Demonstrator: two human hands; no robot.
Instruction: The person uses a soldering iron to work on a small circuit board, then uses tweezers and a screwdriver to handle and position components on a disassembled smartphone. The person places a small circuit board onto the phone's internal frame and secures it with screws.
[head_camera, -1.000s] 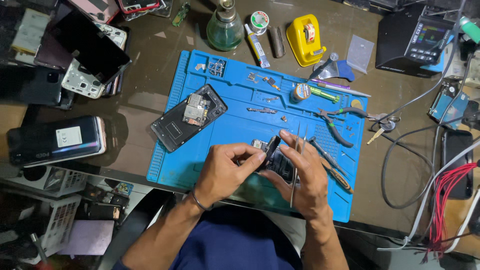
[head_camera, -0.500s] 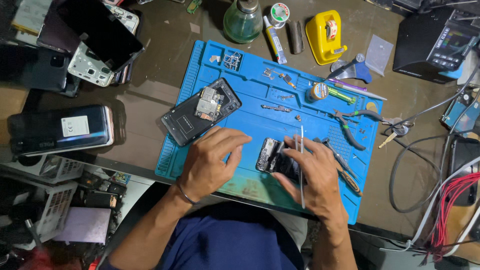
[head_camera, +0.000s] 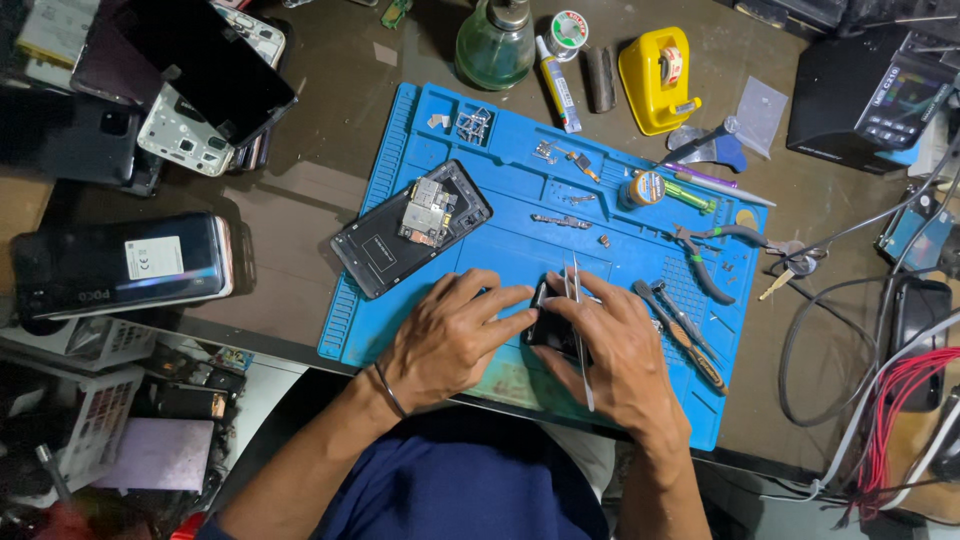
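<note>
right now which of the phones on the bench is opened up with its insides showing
The opened phone lying diagonally on the blue mat, just up-left of the left hand: its circuit board is exposed. The phones stacked off the mat at left show closed backs or screens.

Your left hand flattens, fingers now stretched toward three o'clock onto the small dark part, where a second ago they pinched it raised. Your right hand lowers over it, tweezers now running twelve to six.
</note>
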